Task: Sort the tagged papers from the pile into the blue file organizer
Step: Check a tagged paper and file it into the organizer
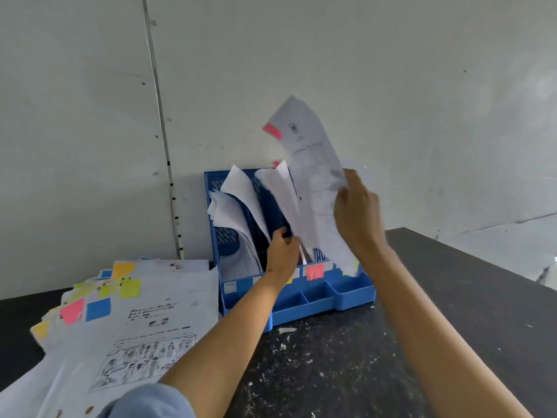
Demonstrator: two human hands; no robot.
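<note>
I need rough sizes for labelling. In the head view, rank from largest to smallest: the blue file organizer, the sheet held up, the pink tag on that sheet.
1. Blue file organizer.
2. Held sheet, gripped by the right hand; it may be nearer the camera, so the gap is unsure.
3. Pink tag, clearly smallest.

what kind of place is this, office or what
Probably a bare workroom or makeshift paper-sorting station, not a furnished office: a scuffed black table against plain white wall panels, holding just a blue file organizer and a pile of tagged papers.
</note>
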